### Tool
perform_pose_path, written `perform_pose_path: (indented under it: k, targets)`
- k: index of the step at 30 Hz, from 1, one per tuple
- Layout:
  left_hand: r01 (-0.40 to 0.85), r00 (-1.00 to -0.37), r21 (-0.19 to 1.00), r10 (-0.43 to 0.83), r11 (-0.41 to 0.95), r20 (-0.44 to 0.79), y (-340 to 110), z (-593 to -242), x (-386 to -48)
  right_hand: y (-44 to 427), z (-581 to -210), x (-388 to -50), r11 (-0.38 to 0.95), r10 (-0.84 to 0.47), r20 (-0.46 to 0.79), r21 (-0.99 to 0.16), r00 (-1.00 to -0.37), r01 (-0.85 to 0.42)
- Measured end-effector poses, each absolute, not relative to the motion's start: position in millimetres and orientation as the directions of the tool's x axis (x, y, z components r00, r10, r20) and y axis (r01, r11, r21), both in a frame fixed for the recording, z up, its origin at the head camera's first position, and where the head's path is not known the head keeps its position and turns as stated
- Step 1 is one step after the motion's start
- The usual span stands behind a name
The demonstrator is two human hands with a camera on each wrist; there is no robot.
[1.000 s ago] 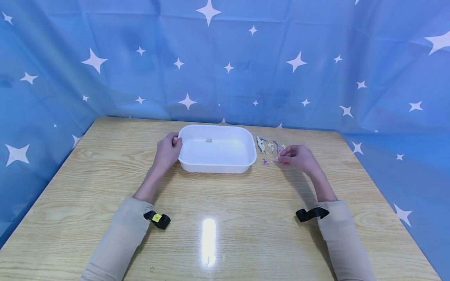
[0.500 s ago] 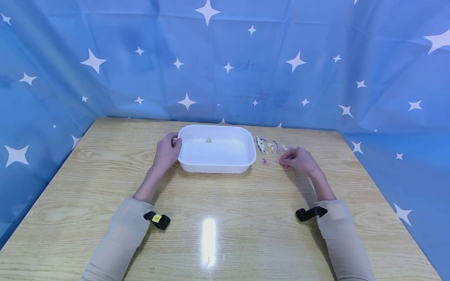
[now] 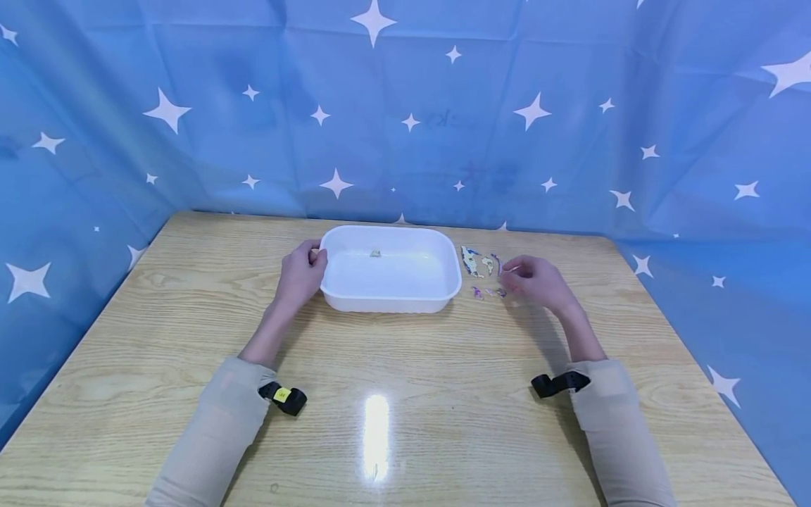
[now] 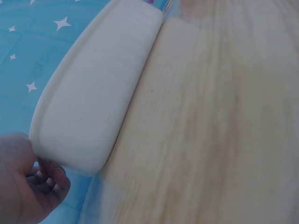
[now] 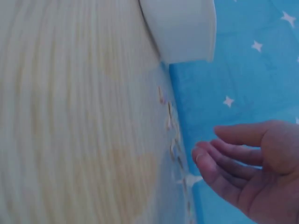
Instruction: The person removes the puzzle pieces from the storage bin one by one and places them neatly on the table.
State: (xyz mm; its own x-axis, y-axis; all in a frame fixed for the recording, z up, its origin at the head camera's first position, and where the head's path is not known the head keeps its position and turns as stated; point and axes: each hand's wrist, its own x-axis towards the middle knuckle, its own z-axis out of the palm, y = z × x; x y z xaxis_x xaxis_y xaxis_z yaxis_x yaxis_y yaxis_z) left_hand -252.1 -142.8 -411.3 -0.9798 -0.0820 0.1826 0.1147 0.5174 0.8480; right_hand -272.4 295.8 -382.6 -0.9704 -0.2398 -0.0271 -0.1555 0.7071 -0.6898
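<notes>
A white plastic basin (image 3: pixel 389 304) stands at the far side of the table. My left hand (image 3: pixel 303 273) grips its left rim, thumb on top and fingers curled beneath, as the left wrist view also shows. Inside the basin lies one small pale piece (image 3: pixel 376 253). To its right are several small, thin, irregular pieces: a pale yellow and blue one (image 3: pixel 471 262), a cream one (image 3: pixel 487 264) and a purple one (image 3: pixel 478 293). My right hand (image 3: pixel 538 283) hovers over the right end of these pieces, hiding some. Its thumb and fingers are apart, with nothing visible between them.
The wooden table (image 3: pixel 418 366) reaches toward me, with a bright light reflection near its front. Behind it hangs a blue cloth (image 3: pixel 405 155) with white stars. Each forearm wears a black wrist camera, such as the left one (image 3: pixel 290 400).
My right hand dipped slightly toward the small pieces, then rose a little, its thumb and fingers spreading from a pinch-like pose. My left hand and the basin have stayed in place.
</notes>
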Motion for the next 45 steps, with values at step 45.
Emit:
perform_pose_path:
  k: [45]
  targets:
    - [0.111, -0.979, 0.846, -0.090, 0.522, 0.184, -142.0, -411.1, -252.1, 96.8, -387.3, -311.9, 0.598, -0.548, 0.078, -0.659, -0.833, -0.456]
